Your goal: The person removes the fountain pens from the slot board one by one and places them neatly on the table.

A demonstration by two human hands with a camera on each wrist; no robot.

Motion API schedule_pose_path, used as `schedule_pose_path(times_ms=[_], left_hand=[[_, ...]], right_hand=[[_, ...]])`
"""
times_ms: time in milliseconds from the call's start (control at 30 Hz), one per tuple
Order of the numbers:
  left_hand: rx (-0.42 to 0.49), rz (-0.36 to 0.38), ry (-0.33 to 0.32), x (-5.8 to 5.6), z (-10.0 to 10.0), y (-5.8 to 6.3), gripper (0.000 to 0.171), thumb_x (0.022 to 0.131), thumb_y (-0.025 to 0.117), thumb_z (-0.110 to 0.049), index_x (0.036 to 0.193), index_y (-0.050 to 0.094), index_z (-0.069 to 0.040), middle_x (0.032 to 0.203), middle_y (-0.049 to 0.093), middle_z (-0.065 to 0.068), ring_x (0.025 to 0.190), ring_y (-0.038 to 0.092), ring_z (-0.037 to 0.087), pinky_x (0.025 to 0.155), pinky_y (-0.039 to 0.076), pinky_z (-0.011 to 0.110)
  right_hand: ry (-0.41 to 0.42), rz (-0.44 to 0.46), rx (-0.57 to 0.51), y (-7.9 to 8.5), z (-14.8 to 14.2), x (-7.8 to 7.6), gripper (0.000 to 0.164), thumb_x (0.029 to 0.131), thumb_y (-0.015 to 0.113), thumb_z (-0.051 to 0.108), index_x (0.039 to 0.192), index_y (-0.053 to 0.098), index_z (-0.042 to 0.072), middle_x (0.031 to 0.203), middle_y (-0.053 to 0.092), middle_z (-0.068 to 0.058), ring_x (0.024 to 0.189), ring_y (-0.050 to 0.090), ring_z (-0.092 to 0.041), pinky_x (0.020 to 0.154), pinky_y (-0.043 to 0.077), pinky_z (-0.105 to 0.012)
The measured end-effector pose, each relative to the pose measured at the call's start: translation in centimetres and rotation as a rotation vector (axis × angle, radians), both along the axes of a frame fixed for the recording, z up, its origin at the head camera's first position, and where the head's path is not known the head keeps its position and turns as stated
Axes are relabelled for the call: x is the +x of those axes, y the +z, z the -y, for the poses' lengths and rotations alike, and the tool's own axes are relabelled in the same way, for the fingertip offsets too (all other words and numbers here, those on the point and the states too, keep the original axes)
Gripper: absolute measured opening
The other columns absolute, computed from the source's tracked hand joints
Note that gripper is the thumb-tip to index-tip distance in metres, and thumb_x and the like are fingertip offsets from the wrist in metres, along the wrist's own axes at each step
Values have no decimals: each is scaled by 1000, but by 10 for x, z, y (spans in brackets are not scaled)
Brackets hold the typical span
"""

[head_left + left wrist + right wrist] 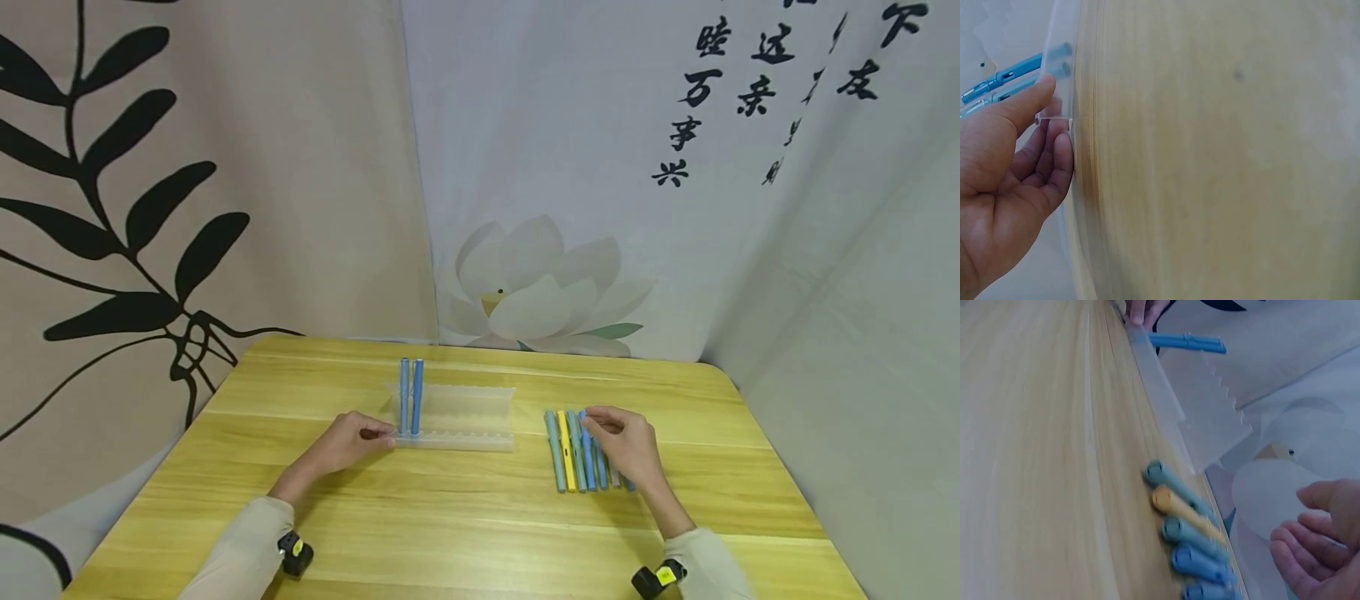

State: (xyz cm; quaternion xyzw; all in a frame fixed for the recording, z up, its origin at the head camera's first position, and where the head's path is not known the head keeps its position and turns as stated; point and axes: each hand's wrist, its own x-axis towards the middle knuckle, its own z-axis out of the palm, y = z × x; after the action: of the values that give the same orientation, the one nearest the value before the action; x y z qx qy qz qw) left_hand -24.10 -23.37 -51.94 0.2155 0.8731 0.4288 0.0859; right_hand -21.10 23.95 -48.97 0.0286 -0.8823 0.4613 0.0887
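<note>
A clear plastic pen rack [457, 443] stands on the table, with two blue pens [410, 398] upright at its left end. My left hand [356, 440] grips that end, the thumb on top and the fingers curled beneath, as the left wrist view shows. To the right lies a row of several pens, including a yellow pen [566, 452], a green pen [555, 452] and a blue pen [588, 454]. Over the far end of this row is my right hand [628, 442], covering part of the pens. In the right wrist view its thumb and loosely bent fingers are apart, with nothing between them.
The wooden table [450, 525] reaches back to a printed curtain [555, 167] with a lotus, leaves and writing. The rack has a tall notched back panel [1210, 406]. A small black device [296, 554] is strapped to each wrist.
</note>
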Motion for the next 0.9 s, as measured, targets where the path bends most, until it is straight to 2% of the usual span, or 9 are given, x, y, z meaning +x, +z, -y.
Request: schedule_pose_path(times_ms=[333,600,900], left_hand=[[-7,-6,2,0,0,-1,29,99,70,-23,119,76,-4,112,76,9,89,67,13,75,55,25],[-12,-6,10,0,0,-1,28,99,71,-23,118,77,-5,111,76,8,88,66,12,75,55,25],[-13,-15,8,-2,1,-3,29,98,71,-26,118,77,-5,113,76,7,91,68,12,76,56,25]], right_hand=[[159,-39,-95,5,48,-13,30,95,75,28,120,76,12,109,77,-5,97,72,-18,84,58,-28],[222,-38,-156,11,89,-18,27,95,76,26,118,77,12,106,77,-2,93,72,-16,81,58,-28],[307,-68,-152,9,132,-25,22,95,75,25,115,78,16,105,78,0,90,72,-14,80,58,-29]])
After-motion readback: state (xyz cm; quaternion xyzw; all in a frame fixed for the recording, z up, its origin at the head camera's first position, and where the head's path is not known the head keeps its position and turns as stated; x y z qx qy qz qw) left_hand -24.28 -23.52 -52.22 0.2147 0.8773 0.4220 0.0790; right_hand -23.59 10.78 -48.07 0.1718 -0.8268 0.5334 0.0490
